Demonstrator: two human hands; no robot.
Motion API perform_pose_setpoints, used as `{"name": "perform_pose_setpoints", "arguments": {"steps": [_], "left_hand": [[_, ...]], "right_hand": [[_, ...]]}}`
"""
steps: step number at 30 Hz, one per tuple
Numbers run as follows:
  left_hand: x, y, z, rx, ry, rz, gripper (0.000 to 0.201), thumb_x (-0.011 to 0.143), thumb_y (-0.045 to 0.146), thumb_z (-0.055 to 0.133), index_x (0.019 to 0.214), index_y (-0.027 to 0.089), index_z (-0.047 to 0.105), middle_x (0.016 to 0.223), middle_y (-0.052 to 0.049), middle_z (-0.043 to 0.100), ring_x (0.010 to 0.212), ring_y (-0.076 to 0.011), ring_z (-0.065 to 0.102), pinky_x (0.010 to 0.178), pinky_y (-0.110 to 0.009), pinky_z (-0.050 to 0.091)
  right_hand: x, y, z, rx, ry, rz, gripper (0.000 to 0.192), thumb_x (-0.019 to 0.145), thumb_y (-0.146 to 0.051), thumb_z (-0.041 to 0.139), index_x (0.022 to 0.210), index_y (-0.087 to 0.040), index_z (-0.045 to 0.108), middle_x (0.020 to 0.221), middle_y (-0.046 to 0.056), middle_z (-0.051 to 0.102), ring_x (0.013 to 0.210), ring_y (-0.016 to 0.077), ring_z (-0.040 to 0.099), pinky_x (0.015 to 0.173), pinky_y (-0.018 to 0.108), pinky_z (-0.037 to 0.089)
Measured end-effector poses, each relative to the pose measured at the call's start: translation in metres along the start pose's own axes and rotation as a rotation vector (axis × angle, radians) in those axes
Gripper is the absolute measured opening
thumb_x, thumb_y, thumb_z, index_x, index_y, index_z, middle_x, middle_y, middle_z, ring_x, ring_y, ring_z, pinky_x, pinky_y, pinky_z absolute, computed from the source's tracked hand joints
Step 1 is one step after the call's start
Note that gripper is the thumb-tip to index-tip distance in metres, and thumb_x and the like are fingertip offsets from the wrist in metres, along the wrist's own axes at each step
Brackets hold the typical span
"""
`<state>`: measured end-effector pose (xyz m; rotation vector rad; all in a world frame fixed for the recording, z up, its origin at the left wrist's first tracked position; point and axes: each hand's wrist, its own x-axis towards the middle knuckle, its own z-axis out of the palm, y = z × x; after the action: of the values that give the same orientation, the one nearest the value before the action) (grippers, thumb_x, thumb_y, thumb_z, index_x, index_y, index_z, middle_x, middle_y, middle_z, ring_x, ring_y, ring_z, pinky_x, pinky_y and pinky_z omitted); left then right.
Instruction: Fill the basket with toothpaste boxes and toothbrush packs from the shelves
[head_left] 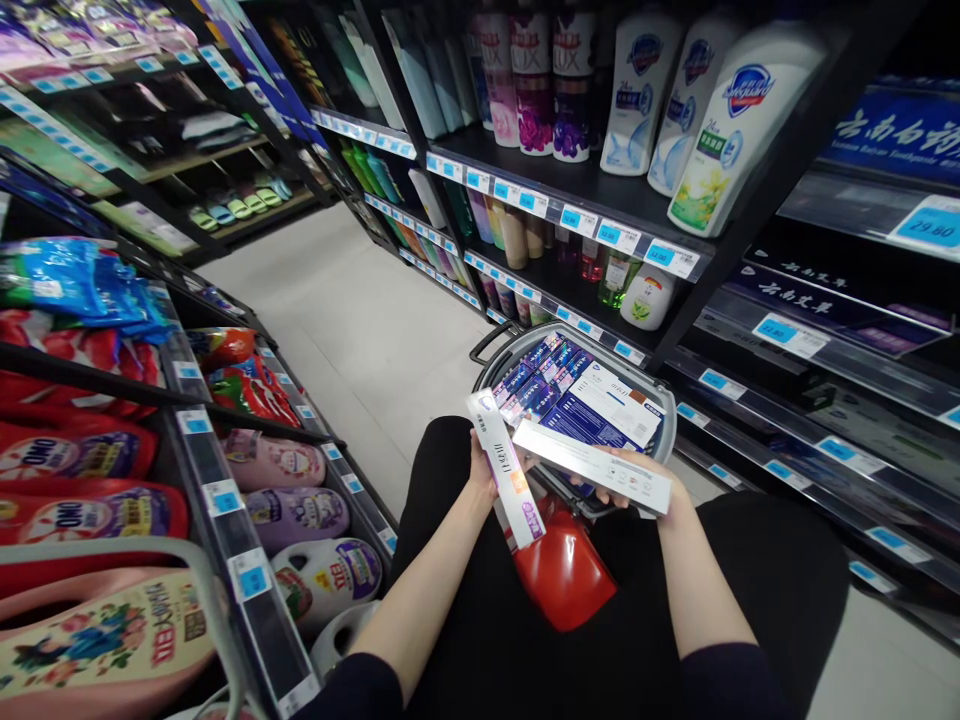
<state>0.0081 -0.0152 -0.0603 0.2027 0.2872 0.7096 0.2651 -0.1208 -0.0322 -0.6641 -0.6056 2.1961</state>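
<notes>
Two boxes are held above a basket (660,420) at frame centre: left hand (480,462) gripping a purple-tipped box (506,470), right hand (651,478) a white box (592,465).

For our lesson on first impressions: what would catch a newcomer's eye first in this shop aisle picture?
Centre frame, the left hand holds a white toothpaste box with a purple end, and the right hand holds a long white box. Just behind them sits a grey basket packed with blue boxes, with white Safeguard bottles on the shelf at upper right.
</notes>
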Motion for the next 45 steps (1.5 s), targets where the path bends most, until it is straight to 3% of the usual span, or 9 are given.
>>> {"name": "perform_pose_setpoints", "arguments": {"steps": [18,27,35,41,45], "left_hand": [[0.0012,0.0005,-0.0070,-0.005,-0.100,-0.015,0.066,0.069,0.071,0.054,0.111,0.021,0.062,0.134,-0.009,0.055,0.140,-0.0343,0.021,0.111,-0.057,0.012],[0.0004,0.0008,-0.0044,-0.002,-0.042,-0.019,0.071,0.068,0.071,0.055,0.116,0.019,0.060,0.134,-0.010,0.055,0.139,-0.0347,0.024,0.110,-0.056,0.016],[0.0009,0.0008,-0.0030,-0.013,-0.062,-0.012,0.065,0.068,0.067,0.058,0.113,0.020,0.060,0.133,-0.010,0.055,0.138,-0.0356,0.025,0.110,-0.057,0.017],[0.0002,0.0008,0.0016,0.007,-0.003,-0.031,0.079,0.065,0.071,0.058,0.124,0.018,0.055,0.135,-0.012,0.053,0.139,-0.0358,0.023,0.110,-0.056,0.018],[0.0007,0.0008,-0.0019,-0.001,-0.010,-0.013,0.074,0.065,0.070,0.059,0.119,0.020,0.058,0.134,-0.010,0.055,0.139,-0.0350,0.022,0.111,-0.056,0.016]], "right_hand": [[-0.0007,-0.0006,0.0015,0.008,0.019,-0.004,0.059,0.081,-0.046,0.057,0.128,-0.014,0.042,0.110,0.018,0.065,0.066,0.0180,0.065,0.040,0.022,0.047],[-0.0005,0.0003,-0.0012,0.014,0.009,0.003,0.057,0.080,-0.046,0.057,0.127,-0.015,0.043,0.111,0.018,0.064,0.066,0.0183,0.066,0.041,0.022,0.046],[0.0000,0.0004,0.0002,0.024,0.009,-0.002,0.055,0.080,-0.046,0.058,0.124,-0.016,0.043,0.107,0.017,0.065,0.066,0.0182,0.066,0.041,0.022,0.047],[-0.0001,0.0007,-0.0013,0.013,0.004,0.000,0.058,0.080,-0.047,0.058,0.125,-0.015,0.043,0.108,0.017,0.065,0.067,0.0181,0.065,0.041,0.022,0.047],[-0.0010,0.0002,-0.0004,0.013,0.015,-0.001,0.053,0.084,-0.043,0.053,0.128,-0.015,0.042,0.109,0.017,0.065,0.067,0.0173,0.065,0.041,0.021,0.047]]}}
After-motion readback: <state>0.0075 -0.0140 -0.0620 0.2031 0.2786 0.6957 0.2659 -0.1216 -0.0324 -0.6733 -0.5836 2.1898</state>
